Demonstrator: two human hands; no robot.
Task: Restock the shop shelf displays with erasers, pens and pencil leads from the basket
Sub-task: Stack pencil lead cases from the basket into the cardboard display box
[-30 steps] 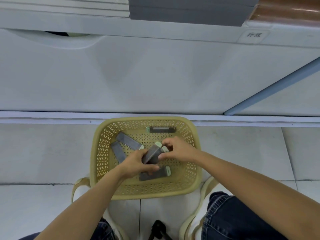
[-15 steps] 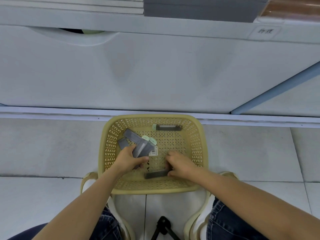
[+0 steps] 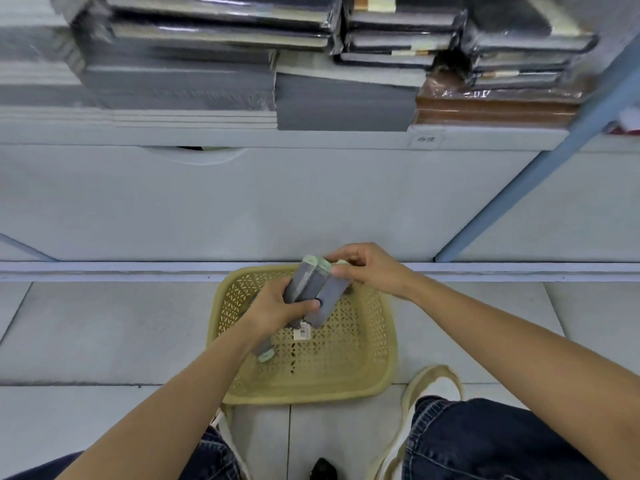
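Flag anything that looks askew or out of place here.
Nothing is damaged or spilled. The grey packs in the left hand are fanned unevenly, the right hand pinching their green tops. A stray pack pokes out below the left wrist over the basket, cap pointing the opposite way.

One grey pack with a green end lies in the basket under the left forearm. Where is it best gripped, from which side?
Probably pinch the pack across its long edges near the green end, coming straight down: it lies flat by the basket wall, which blocks a sideways reach. The left hand and right hand hold other packs.
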